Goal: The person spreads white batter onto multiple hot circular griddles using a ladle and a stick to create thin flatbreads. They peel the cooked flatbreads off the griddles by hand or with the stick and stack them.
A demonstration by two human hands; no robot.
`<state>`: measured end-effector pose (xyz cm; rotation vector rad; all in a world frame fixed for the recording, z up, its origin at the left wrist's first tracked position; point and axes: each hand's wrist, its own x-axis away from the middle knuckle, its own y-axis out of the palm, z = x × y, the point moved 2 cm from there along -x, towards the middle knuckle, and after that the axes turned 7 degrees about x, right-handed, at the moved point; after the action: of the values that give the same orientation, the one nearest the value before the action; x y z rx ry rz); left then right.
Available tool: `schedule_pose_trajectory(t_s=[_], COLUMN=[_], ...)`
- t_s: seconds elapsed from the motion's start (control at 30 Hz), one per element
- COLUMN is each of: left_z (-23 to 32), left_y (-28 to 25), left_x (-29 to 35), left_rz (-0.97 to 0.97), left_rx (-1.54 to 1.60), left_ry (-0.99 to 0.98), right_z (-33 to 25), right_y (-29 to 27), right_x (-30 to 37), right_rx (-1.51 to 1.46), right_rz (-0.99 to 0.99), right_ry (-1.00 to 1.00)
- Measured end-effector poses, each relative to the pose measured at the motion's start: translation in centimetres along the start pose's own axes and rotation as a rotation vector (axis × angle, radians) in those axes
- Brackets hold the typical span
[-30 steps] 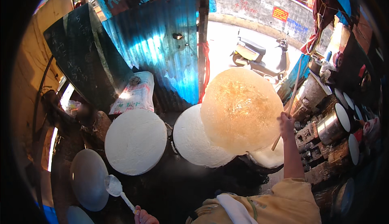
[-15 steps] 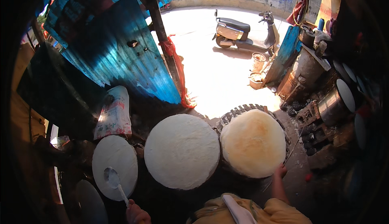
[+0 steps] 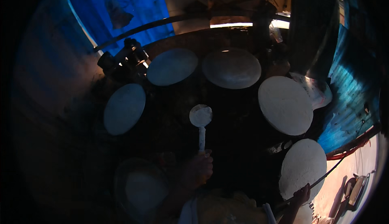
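Observation:
My left hand (image 3: 197,168) is wrapped around the handle of a ladle (image 3: 201,115), held out in front of me with white stuff in its round bowl. In my right hand (image 3: 300,195), lower right, is a long thin stick (image 3: 333,168) slanting up to the right. It passes in front of a round plate coated white (image 3: 303,165). Farther up on the right lies another white-coated round plate (image 3: 285,105). By my left forearm, in shadow, stands a wide basin with something pale (image 3: 144,189) inside.
More round plates curve around me: a greyish one (image 3: 231,68) at the back, a pale one (image 3: 173,66) beside it and another (image 3: 124,109) at the left. A sack (image 3: 318,92) leans near blue corrugated sheeting (image 3: 348,94). A scooter (image 3: 356,189) stands outside in sunlight.
My view has swung left, away from the bright opening. The ladle, earlier over a white-coated plate, is now in front of me away from the plates. Both hands keep their holds.

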<state>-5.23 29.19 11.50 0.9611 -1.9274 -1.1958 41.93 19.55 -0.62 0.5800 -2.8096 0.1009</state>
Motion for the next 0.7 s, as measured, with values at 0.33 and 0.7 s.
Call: schedule_pose_trajectory(t_s=[0.33, 0.7], left_z=[18.7, 13.5], left_y=[-18.5, -21.0], left_x=[28.0, 28.6], left_rz=[0.829, 0.962], left_rx=[-0.185, -1.054], left_ry=[1.038, 0.346], right_z=[4.8, 7.8], right_y=[23.1, 27.2], right_x=[27.8, 39.7], right_rx=[0.857, 1.031], right_rz=[-1.247, -1.930], right_ry=[-0.010, 0.035])
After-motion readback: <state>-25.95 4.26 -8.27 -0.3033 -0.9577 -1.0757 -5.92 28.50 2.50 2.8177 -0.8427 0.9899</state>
